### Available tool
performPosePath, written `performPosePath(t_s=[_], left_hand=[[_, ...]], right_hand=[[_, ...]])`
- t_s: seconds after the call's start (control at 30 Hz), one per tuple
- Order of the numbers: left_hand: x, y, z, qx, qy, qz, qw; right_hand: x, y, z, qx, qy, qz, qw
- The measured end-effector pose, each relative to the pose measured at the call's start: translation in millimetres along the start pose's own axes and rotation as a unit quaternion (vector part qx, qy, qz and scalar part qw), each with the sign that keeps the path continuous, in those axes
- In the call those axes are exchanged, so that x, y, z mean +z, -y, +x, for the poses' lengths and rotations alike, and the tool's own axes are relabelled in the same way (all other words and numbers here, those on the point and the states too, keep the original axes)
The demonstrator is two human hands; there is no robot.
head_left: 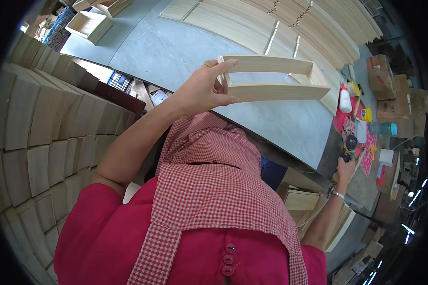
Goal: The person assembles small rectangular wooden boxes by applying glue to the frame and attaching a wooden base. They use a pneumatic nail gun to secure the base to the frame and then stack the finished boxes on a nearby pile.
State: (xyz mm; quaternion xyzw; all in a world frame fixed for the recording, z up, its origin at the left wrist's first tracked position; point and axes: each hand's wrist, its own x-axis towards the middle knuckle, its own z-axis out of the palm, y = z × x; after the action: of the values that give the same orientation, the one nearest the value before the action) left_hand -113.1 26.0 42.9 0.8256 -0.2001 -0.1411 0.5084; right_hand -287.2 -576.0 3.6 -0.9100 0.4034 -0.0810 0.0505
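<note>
My left hand (202, 90) grips a pale rectangular wooden frame (280, 92) by its left short end, thumb and fingers on either side. The frame has four thin sides and is held tilted over the grey-blue tabletop (176, 52), which shows through its middle. Far to the right, my right hand (345, 168) is wrapped round the dark handle of a tool with a round black end (351, 141). Its exact kind is hard to make out. It lies among the items at the table's right end.
Wooden strips (252, 23) lie in rows along the far side. Small wooden boxes (88, 26) stand at upper left, above stacked wood pieces (47, 104). At right are a white glue bottle (345, 100), a yellow jar (366, 114), a teal-capped bottle (384, 128) and cardboard boxes (392, 102).
</note>
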Motion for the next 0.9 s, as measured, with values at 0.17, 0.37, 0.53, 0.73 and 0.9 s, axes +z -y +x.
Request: performPosePath(t_s=[0.17, 0.37, 0.53, 0.73, 0.9], left_hand=[[2.6, -18.8, 2.0, -0.011, -0.016, -0.031, 0.999], [14.7, -38.2, 5.5, 0.011, -0.032, -0.013, 0.999], [14.0, -47.8, 2.7, 0.019, -0.037, 0.005, 0.999], [14.4, -48.3, -0.7, 0.022, -0.055, 0.007, 0.998], [16.1, -44.3, 0.4, 0.034, -0.053, 0.012, 0.998]], right_hand=[[-70.4, 89.5, -110.2, -0.019, -0.095, 0.333, 0.938], [-86.3, 208.9, -263.8, -0.12, -0.065, 0.423, 0.896], [-49.8, 229.3, -287.2, -0.325, 0.001, 0.278, 0.904], [-61.1, 243.3, -288.0, -0.275, 0.114, 0.285, 0.911], [-50.7, 238.0, -289.2, -0.317, 0.106, 0.33, 0.883]])
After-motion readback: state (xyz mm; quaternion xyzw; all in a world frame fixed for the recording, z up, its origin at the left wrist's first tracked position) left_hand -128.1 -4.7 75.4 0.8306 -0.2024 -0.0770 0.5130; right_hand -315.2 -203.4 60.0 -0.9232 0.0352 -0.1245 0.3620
